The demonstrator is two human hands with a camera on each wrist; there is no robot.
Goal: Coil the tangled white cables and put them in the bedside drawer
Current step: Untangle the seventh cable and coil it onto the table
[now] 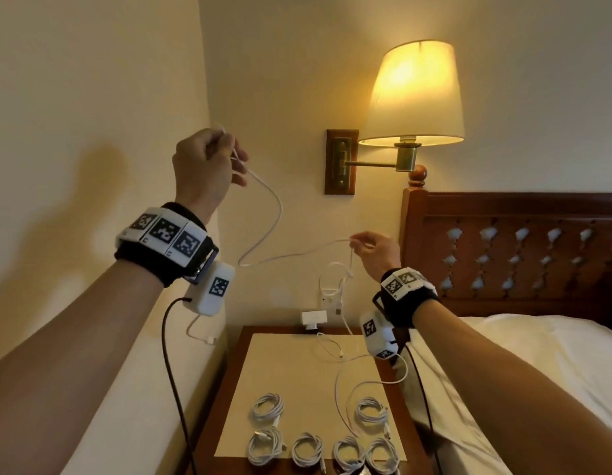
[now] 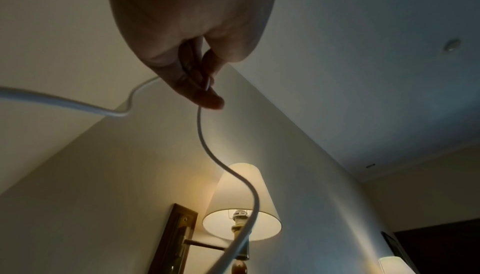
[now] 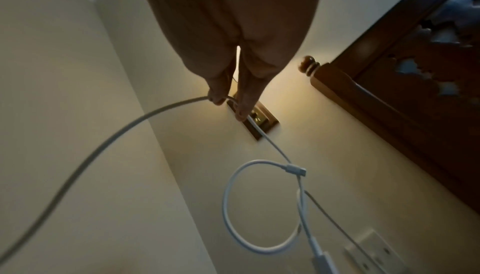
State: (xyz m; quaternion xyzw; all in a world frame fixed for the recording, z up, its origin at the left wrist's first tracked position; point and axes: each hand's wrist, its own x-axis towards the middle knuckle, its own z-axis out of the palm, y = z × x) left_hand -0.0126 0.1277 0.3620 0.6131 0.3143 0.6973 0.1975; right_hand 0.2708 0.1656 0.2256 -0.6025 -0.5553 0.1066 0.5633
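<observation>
A long white cable (image 1: 263,234) sags in the air between both hands. High on the left, my left hand (image 1: 225,156) grips one end of it between curled fingers; the left wrist view shows the cable (image 2: 207,151) running down from the left hand (image 2: 205,85). Lower and to the right, my right hand (image 1: 357,242) pinches the cable further along. Below the right hand (image 3: 228,102) the cable (image 3: 270,141) hangs down to a tangled loop (image 3: 233,206) with a plug. Several coiled white cables (image 1: 306,449) lie on the bedside table (image 1: 236,371). The drawer is out of view.
A lit wall lamp (image 1: 414,94) on a brass arm hangs just right of the hands. A wooden headboard (image 1: 510,248) and the bed (image 1: 538,365) stand at the right. More loose cable (image 1: 339,378) and a white charger (image 1: 314,319) lie at the table's back.
</observation>
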